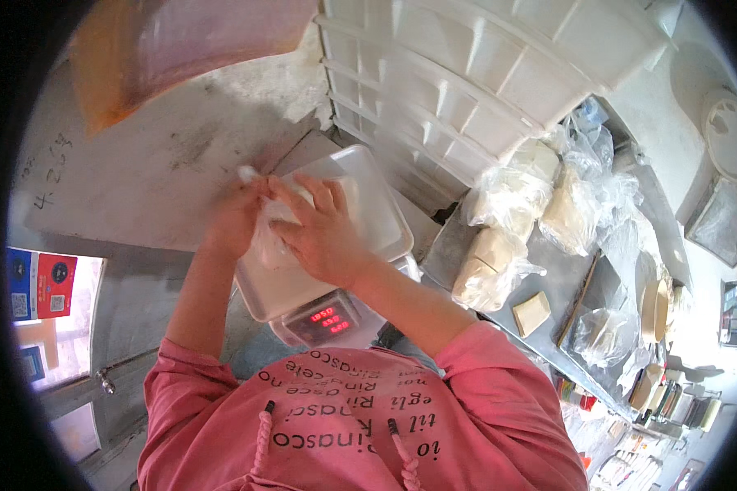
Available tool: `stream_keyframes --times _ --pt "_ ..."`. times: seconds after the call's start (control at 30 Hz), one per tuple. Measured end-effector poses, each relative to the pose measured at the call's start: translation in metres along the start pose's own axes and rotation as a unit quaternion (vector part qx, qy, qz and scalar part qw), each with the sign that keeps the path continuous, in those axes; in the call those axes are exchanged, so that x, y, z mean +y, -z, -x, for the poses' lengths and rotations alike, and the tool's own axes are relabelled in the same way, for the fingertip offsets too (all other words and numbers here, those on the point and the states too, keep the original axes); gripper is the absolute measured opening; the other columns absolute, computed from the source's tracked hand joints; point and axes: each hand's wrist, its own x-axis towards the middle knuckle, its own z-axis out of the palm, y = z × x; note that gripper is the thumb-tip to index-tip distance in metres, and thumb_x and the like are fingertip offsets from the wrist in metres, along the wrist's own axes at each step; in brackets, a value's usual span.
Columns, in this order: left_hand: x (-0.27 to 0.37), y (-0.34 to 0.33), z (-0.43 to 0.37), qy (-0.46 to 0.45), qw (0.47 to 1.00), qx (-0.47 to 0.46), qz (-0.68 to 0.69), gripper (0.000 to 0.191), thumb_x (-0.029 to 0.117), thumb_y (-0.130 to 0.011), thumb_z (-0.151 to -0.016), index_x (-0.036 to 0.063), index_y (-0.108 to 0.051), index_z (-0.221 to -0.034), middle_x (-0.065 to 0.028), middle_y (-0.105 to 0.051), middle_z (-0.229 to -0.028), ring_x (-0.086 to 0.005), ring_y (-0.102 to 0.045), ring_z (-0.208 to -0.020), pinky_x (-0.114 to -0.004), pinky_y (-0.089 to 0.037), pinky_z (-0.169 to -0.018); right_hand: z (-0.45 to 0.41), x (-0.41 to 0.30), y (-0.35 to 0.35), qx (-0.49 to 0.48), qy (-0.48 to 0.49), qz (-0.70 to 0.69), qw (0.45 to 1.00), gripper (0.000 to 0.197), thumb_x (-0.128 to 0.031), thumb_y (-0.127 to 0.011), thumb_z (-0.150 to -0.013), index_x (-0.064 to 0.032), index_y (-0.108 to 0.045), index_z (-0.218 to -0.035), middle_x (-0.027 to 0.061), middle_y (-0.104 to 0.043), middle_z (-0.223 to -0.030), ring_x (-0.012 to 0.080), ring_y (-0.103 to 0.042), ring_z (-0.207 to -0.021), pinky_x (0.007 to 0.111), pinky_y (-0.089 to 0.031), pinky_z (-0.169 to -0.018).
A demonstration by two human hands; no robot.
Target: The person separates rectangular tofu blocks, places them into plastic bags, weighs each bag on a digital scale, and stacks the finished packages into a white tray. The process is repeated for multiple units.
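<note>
A clear plastic bag (269, 245) with pale contents lies in a shallow white plastic tray (378, 236). My left hand (236, 212), blurred, pinches the gathered top of the bag near the tray's left edge. Reaching across the tray, my right hand (322, 236) has its index finger and thumb at the bag's neck, while the other fingers spread over the bag. Under the tray is a digital scale (328, 319), its lit red digits facing me. Part of the bag is hidden behind my hands.
Stacked white plastic crates (442, 80) rise just beyond the tray. To the right, bagged pale blocks (491, 264) crowd a grey worktop (516, 307), with one loose block (532, 313) near its edge. A pale wall (129, 178) bearing handwriting stands left.
</note>
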Motion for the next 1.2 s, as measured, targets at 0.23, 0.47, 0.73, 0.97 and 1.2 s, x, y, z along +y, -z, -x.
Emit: stream_keyframes --times 0.23,0.47,0.73,0.97,1.2 --pt "0.0 -0.052 0.022 -0.215 0.767 0.275 -0.539 0.042 0.02 -0.062 -0.082 0.0024 -0.051 -0.118 -0.0174 -0.053 -0.116 -0.0321 -0.046 -0.112 -0.041 -0.034 -0.098 0.147 0.045 0.085 -0.17 -0.138 0.015 0.976 0.04 -0.011 -0.062 -0.073 -0.0114 -0.058 -0.113 0.0053 -0.055 -0.12 0.0274 -0.047 -0.117 0.045 -0.032 -0.099" --pt "0.017 -0.079 0.049 -0.188 0.594 -0.033 -0.781 0.069 0.02 -0.073 -0.067 0.0049 -0.045 -0.128 -0.018 -0.047 -0.126 -0.0345 -0.041 -0.121 -0.044 -0.029 -0.104 0.217 0.127 0.2 -0.41 -0.002 0.199 0.89 0.038 -0.011 -0.064 -0.071 -0.0111 -0.059 -0.109 0.0093 -0.058 -0.108 0.0286 -0.046 -0.116 0.049 -0.023 -0.108" --pt "-0.005 -0.05 0.015 -0.152 0.719 -0.085 -0.673 0.026 0.03 -0.052 -0.088 0.0052 -0.057 -0.092 -0.0182 -0.06 -0.089 -0.0394 -0.056 -0.086 -0.049 -0.043 -0.072 0.171 0.121 0.196 -0.526 -0.014 0.123 0.841 0.002 -0.009 -0.057 -0.073 -0.0076 -0.056 -0.072 0.0112 -0.059 -0.07 0.0303 -0.057 -0.075 0.044 -0.041 -0.078" --pt "0.027 -0.043 0.11 -0.301 0.756 0.046 -0.579 0.022 0.023 -0.055 -0.088 0.0015 -0.056 -0.091 -0.0206 -0.056 -0.078 -0.0402 -0.055 -0.072 -0.045 -0.043 -0.063 0.036 0.051 0.193 -0.446 -0.028 0.066 0.892 0.005 -0.005 -0.056 -0.071 -0.0001 -0.056 -0.073 0.0187 -0.055 -0.069 0.0378 -0.056 -0.067 0.044 -0.043 -0.059" --pt "0.009 -0.002 0.276 -0.084 0.816 0.215 -0.529 0.011 0.013 -0.058 -0.084 0.003 -0.054 -0.08 -0.0185 -0.055 -0.074 -0.0382 -0.054 -0.069 -0.04 -0.044 -0.059 -0.019 0.022 0.069 -0.403 -0.008 -0.036 0.914 0.011 -0.01 -0.057 -0.079 -0.003 -0.056 -0.087 0.0196 -0.058 -0.081 0.0422 -0.055 -0.076 0.047 -0.044 -0.064"
